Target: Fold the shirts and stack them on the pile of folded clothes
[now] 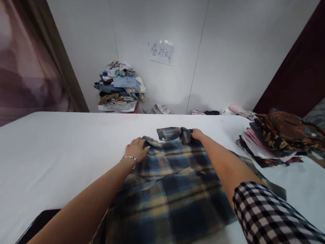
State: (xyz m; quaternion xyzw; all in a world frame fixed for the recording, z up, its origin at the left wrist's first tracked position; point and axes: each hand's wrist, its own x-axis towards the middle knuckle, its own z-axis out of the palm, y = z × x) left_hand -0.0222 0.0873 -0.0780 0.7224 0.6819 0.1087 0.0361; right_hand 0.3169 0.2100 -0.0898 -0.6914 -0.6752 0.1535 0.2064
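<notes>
A plaid shirt [169, 197] in dark blue, grey and tan lies spread on the white table, its collar [169, 133] at the far end and its body reaching towards me. My left hand [136, 149], with a bracelet at the wrist, is at the shirt's left shoulder, and the cloth edge sits between thumb and fingers. On the other side, my right hand [197, 134] is closed on the cloth beside the collar; its fingertips are partly hidden. My right forearm covers part of the shirt's right side.
Folded clothes [274, 138] are piled at the table's right edge. Beyond the far edge stands a tall stack of clothes [121, 87] against the wall, below and left of a paper sign [161, 52]. A black flat object [32, 228] lies at the near left, partly behind my arm.
</notes>
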